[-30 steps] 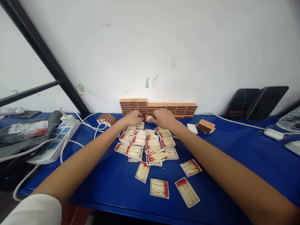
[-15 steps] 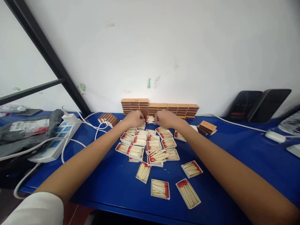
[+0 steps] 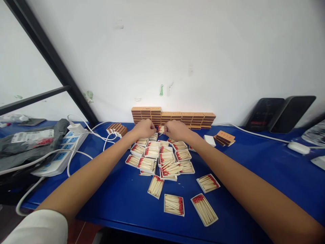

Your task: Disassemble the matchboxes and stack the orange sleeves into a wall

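Observation:
My left hand (image 3: pixel 144 129) is closed, knuckles up, in front of the taller end of a stacked row of matchboxes (image 3: pixel 146 115). Facing it, my right hand (image 3: pixel 177 130) is closed too, its fingers pinched inward. A small bunch of red-tipped matches (image 3: pixel 160 129) shows between the fingertips of both hands; the fingers partly cover it. Nearer to me lies a crowded pile of white matchbox trays (image 3: pixel 152 151) filled with matches. Separate filled trays lie in front: one tilted tray (image 3: pixel 155 186), one at the middle (image 3: pixel 174 204), and others at the right (image 3: pixel 204 209).
Small matchbox groups lie to the left (image 3: pixel 117 128) and right (image 3: pixel 224 138), beside a white tray (image 3: pixel 209 140). A power strip (image 3: pixel 61 154) with white cables and a grey plastic bag (image 3: pixel 30 140) occupy the left. Two dark phones (image 3: pixel 265 113) lean against the wall.
My right hand has shifted slightly left, closer to my left hand, and the matches between them have moved left as well. The white tray at the right is less covered by my arm.

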A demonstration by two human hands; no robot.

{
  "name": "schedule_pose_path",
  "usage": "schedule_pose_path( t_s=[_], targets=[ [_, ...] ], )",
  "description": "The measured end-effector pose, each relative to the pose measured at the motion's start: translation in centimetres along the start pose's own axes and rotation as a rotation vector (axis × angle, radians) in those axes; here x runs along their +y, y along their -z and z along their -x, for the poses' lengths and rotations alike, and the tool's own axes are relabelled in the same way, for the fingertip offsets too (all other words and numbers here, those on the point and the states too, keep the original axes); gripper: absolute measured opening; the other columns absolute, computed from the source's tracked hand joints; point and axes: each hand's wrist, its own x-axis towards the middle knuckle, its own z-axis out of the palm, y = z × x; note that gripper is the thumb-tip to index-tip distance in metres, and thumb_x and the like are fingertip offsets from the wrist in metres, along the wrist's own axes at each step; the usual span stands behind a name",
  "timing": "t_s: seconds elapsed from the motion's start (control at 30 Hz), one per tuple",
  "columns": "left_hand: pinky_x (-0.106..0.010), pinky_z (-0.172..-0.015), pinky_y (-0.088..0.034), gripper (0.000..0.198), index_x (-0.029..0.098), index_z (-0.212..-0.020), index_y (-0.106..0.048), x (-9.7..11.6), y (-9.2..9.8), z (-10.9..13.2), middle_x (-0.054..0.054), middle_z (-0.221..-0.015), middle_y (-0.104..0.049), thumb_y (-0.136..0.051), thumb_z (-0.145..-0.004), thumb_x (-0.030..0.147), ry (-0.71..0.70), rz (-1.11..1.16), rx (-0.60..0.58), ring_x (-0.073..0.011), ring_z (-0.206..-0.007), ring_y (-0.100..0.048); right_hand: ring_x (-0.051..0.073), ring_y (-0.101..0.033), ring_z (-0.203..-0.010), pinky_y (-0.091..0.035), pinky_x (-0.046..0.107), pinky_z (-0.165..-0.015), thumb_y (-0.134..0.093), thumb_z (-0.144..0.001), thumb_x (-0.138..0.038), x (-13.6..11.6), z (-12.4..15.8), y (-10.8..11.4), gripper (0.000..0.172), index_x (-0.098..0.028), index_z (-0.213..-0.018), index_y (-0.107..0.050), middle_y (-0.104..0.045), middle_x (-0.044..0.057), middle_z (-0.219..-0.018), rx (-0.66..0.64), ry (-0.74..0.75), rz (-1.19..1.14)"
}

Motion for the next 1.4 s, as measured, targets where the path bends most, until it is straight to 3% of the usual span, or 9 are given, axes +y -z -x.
schedule_pose_path(
  t_s=[0.27,0.43,0.7,0.97,1.17,1.4],
  targets=[
    [-0.031,-0.063,-0.036,0.025,0.017,-0.073,-0.082,-0.3,-0.3,-0.3,-0.004,-0.068,-0.072,-0.059,-0.083,0.021,-0.034,0.069,-0.024,-0.0183,-0.064,-0.057,0.024,-0.072,-0.098,-0.047,0.028,-0.075,-0.064,-0.094,-0.025,0.0,-0.2,-0.2,0.015,-0.021,-0.103,-0.075,-0.08,0.009,-0.108,0.027,0.039,-0.052],
    [-0.03,-0.062,-0.035,0.024,0.016,-0.076,-0.082,-0.5,-0.5,-0.5,-0.003,-0.063,-0.068,-0.06,-0.079,0.025,-0.036,0.12,-0.039,-0.0175,-0.063,-0.053,0.02,-0.072,-0.097,-0.044,0.026,-0.074,-0.063,-0.093,-0.019,-0.3,-0.2,-0.1,0.021,-0.024,-0.109,-0.075,-0.08,0.005,-0.109,0.008,0.114,-0.1],
    [-0.03,-0.062,-0.035,0.024,0.016,-0.078,-0.082,-0.8,-0.1,-0.3,-0.001,-0.059,-0.062,-0.062,-0.077,0.028,-0.028,0.167,-0.055,-0.0157,-0.061,-0.048,0.022,-0.073,-0.092,-0.045,0.027,-0.073,-0.063,-0.096,-0.024,-0.4,-0.2,-0.2,0.014,-0.019,-0.095,-0.076,-0.08,0.01,-0.099,-0.015,0.101,-0.082],
    [-0.03,-0.064,-0.039,0.023,0.016,-0.081,-0.084,-0.6,0.0,-0.1,-0.002,-0.066,-0.069,-0.064,-0.077,0.028,-0.019,0.174,-0.055,-0.0173,-0.064,-0.053,0.023,-0.072,-0.096,-0.047,0.029,-0.074,-0.064,-0.098,-0.032,0.2,0.0,0.1,0.016,-0.02,-0.1,-0.075,-0.08,0.01,-0.104,0.025,0.048,-0.051],
    [-0.03,-0.064,-0.039,0.02,0.016,-0.075,-0.082,-0.6,0.1,0.0,-0.003,-0.066,-0.069,-0.064,-0.076,0.024,-0.014,0.161,-0.045,-0.0176,-0.065,-0.054,0.022,-0.072,-0.083,-0.046,0.028,-0.065,-0.071,-0.091,-0.027,2.1,-0.1,1.0,0.013,-0.02,-0.083,-0.079,-0.08,0.009,-0.091,-0.083,0.03,-0.06],
    [-0.031,-0.061,-0.034,0.024,0.015,-0.065,-0.077,-0.7,-0.2,0.0,-0.001,-0.062,-0.064,-0.06,-0.079,0.023,-0.05,0.135,-0.063,-0.0141,-0.059,-0.044,0.021,-0.07,-0.077,-0.042,0.028,-0.062,-0.063,-0.096,-0.02,1.6,-0.2,0.9,0.024,-0.017,-0.076,-0.076,-0.078,0.013,-0.085,-0.132,0.045,-0.082]
  ],
)
